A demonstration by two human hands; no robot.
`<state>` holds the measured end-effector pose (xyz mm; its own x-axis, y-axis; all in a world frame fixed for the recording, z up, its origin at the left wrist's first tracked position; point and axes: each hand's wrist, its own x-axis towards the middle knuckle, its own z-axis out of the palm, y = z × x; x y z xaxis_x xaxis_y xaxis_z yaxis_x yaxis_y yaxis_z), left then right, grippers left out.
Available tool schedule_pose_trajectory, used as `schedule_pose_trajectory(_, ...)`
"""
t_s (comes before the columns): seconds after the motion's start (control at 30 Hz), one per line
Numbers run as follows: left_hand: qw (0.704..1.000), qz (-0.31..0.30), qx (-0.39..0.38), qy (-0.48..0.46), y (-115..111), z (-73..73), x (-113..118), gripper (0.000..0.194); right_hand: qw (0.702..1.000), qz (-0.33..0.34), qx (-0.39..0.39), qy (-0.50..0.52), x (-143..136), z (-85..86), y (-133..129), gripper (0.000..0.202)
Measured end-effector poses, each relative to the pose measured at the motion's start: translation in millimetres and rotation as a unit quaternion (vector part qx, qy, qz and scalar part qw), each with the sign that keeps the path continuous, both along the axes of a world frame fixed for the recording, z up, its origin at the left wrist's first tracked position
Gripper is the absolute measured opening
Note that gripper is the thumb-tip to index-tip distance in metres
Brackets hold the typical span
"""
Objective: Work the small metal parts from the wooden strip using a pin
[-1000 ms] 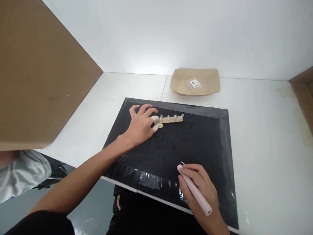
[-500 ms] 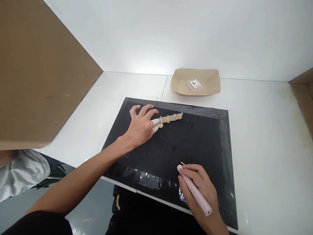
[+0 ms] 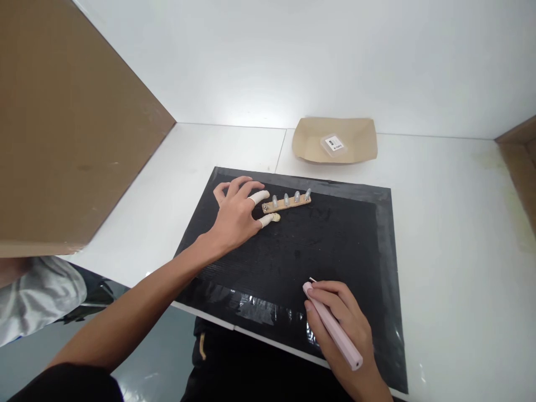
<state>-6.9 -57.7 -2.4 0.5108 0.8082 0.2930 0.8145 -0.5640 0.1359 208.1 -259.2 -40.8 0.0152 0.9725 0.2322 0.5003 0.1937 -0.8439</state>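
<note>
A narrow wooden strip [image 3: 288, 205] lies on the black mat, bearing several grey nail tips [image 3: 286, 199] in a row. Its bare left end shows a small metal stud [image 3: 265, 207]. My left hand [image 3: 238, 215] is at that end with its fingers spread. White finger cots cover the thumb and index finger, which sit apart on either side of the strip's end. Near the mat's front edge, my right hand [image 3: 349, 329] grips a pink pen-shaped nail drill [image 3: 335, 329], its thin bit pointing up and to the left.
The black mat [image 3: 335, 251] lies on a white table [image 3: 452, 251]. Behind it stands a brown paper tray [image 3: 360, 139] holding a small clear labelled box [image 3: 334, 145]. A large cardboard panel [image 3: 75, 134] rises on the left, with a person's grey sleeve [image 3: 37, 293] below it.
My left thumb and index finger have come apart, baring the strip's left end. The strip looks slightly turned, and its nail tips show at another angle. The right hand has stayed still.
</note>
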Motion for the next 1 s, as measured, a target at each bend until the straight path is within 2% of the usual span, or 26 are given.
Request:
schedule_pose_trajectory(0.17, 0.999, -0.006, -0.025, 0.033, 3.1, 3.0, -0.5, 0.021, 1.000, 0.001, 0.005, 0.006, 0.4, -1.9, 0.4, 0.022)
schedule_pose_trajectory(0.33, 0.997, -0.026, 0.028, 0.069, 0.6, 1.4, -1.5, 0.011, 1.000, 0.000, 0.002, 0.004, 0.7, -1.0, -0.1, 0.019)
schedule_pose_trajectory(0.53, 0.990, -0.057, 0.069, 0.107, -9.8, -1.6, -0.3, 0.029, 1.000, 0.003, 0.001, 0.008, 1.1, -2.1, 0.0, 0.022)
schedule_pose_trajectory(1.0, 0.989, -0.081, 0.101, 0.070, -13.2, -14.2, -0.4, 0.028, 1.000, -0.003, 0.012, 0.001, 0.3, -1.0, 1.9, 0.020)
